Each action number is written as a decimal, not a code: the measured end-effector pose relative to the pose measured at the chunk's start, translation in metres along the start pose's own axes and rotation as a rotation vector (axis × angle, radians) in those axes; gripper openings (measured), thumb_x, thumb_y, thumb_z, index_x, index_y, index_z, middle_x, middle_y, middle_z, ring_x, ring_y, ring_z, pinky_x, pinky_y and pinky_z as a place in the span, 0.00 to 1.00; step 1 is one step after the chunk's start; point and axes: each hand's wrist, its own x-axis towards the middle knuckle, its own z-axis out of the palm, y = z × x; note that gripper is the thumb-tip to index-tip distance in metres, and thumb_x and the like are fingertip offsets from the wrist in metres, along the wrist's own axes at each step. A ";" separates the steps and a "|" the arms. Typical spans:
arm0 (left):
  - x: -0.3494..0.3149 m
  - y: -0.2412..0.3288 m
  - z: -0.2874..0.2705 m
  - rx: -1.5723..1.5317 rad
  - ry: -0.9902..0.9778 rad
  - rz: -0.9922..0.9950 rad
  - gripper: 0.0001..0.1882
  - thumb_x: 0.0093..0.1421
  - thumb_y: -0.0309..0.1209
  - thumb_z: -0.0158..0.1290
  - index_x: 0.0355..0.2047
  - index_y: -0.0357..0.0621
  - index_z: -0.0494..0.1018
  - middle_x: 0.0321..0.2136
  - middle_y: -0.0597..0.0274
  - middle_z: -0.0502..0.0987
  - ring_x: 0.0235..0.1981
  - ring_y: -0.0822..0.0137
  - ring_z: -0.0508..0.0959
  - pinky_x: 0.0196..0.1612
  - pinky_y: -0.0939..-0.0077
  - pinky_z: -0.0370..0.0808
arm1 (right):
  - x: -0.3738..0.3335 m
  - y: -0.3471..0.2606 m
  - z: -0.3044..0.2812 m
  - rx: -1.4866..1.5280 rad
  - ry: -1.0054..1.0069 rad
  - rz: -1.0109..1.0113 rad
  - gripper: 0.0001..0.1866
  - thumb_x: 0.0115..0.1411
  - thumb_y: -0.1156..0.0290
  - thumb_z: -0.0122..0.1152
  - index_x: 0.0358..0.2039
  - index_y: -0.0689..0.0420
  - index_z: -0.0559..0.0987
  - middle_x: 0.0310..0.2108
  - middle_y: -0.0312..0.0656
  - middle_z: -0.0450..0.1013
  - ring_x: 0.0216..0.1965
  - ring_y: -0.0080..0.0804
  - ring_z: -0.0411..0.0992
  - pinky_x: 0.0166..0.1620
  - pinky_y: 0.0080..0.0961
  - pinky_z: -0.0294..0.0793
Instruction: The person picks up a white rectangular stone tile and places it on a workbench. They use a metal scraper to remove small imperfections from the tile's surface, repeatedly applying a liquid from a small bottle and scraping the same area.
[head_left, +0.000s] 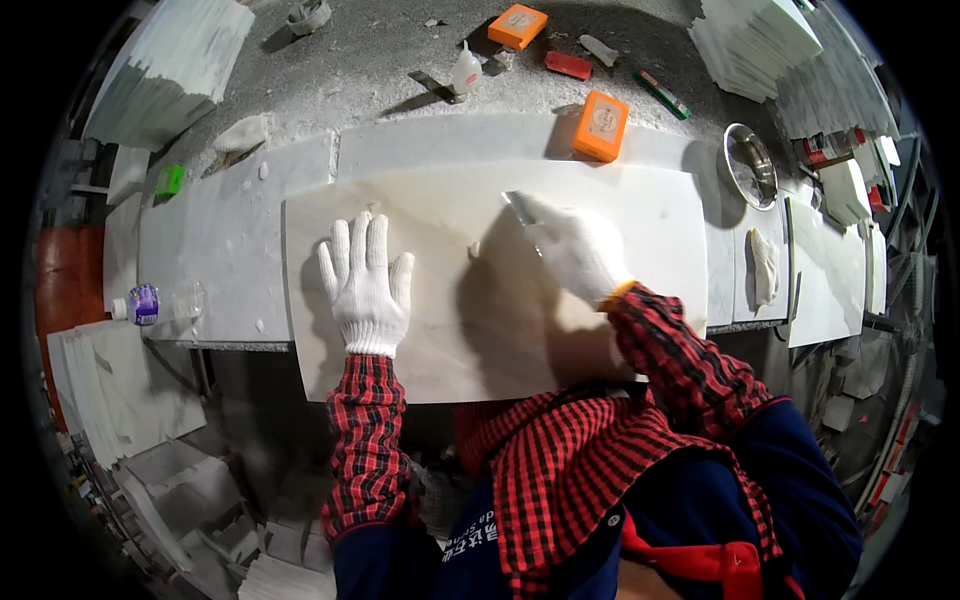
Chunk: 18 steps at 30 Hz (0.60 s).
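Note:
A pale marble slab (450, 340) with beige veining lies in front of me, overhanging the bench's near edge. My left hand (368, 275), in a white knit glove, rests on its left part with the fingers stretched out. My right hand (578, 248), gloved alike, is closed around a thin metal scraper blade (517, 208) over the slab's right half. One end of the blade sticks out beyond the fingers; the rest is mostly hidden by the glove. A small whitish dab (474, 249) sits on the slab between my hands.
Behind the slab stand orange boxes (600, 127), a white squeeze bottle (467, 70) and a red block (568, 66). A metal bowl (750, 167) and a loose white glove (764, 268) lie to the right. A clear bottle (185, 302) lies left; stacked tiles (750, 45) flank the bench.

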 end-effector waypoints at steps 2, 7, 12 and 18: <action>-0.001 0.003 -0.004 -0.010 -0.012 -0.024 0.30 0.70 0.43 0.48 0.68 0.46 0.63 0.68 0.55 0.64 0.71 0.45 0.58 0.73 0.45 0.47 | -0.013 0.020 -0.025 0.174 0.005 0.153 0.22 0.63 0.63 0.59 0.59 0.45 0.79 0.28 0.56 0.77 0.29 0.51 0.78 0.35 0.42 0.76; 0.000 0.004 0.000 -0.017 0.030 -0.020 0.31 0.69 0.44 0.49 0.69 0.48 0.62 0.69 0.57 0.64 0.72 0.47 0.57 0.73 0.46 0.46 | -0.048 0.053 -0.052 0.352 0.098 0.331 0.22 0.64 0.67 0.60 0.59 0.52 0.78 0.32 0.51 0.81 0.30 0.35 0.79 0.39 0.30 0.77; -0.018 0.079 0.023 -0.126 0.032 0.248 0.30 0.70 0.48 0.46 0.68 0.50 0.65 0.70 0.60 0.64 0.74 0.53 0.55 0.74 0.45 0.44 | -0.066 0.072 -0.043 0.366 0.146 0.295 0.23 0.63 0.68 0.60 0.60 0.54 0.78 0.34 0.47 0.81 0.31 0.29 0.78 0.40 0.27 0.77; -0.016 0.106 0.009 -0.073 -0.156 0.064 0.35 0.70 0.54 0.43 0.70 0.48 0.61 0.73 0.55 0.57 0.74 0.46 0.51 0.74 0.42 0.39 | -0.064 0.066 -0.050 0.343 0.068 0.353 0.24 0.61 0.65 0.62 0.59 0.53 0.78 0.32 0.48 0.81 0.29 0.32 0.78 0.37 0.28 0.76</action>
